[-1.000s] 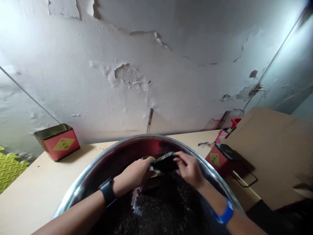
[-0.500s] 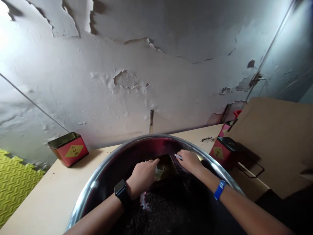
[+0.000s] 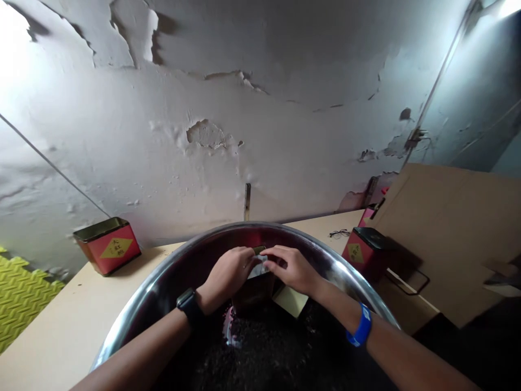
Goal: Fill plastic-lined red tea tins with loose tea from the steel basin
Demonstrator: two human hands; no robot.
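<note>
A wide steel basin (image 3: 163, 282) holds a heap of dark loose tea leaves (image 3: 268, 353). A dark red tin (image 3: 254, 293) stands upright in the leaves at the far side. My left hand (image 3: 228, 274), with a black watch on the wrist, and my right hand (image 3: 291, 269), with a blue band on the wrist, meet over the tin's mouth. Both sets of fingers are closed on a silvery foil liner (image 3: 257, 269) at the top of the tin. A pale yellow lid (image 3: 291, 300) lies tilted beside the tin, under my right hand.
An open red tin (image 3: 108, 245) sits on the pale table (image 3: 52, 326) at the left, and a red tin with a black lid (image 3: 362, 251) at the right. A large cardboard box (image 3: 448, 233), glasses (image 3: 338, 234), peeling wall (image 3: 244, 108) and yellow-green mat (image 3: 16, 288) surround them.
My right hand has moved left from the basin's far rim onto the tin's top beside my left hand. The tin's open mouth is now covered by both hands. The view shifted slightly.
</note>
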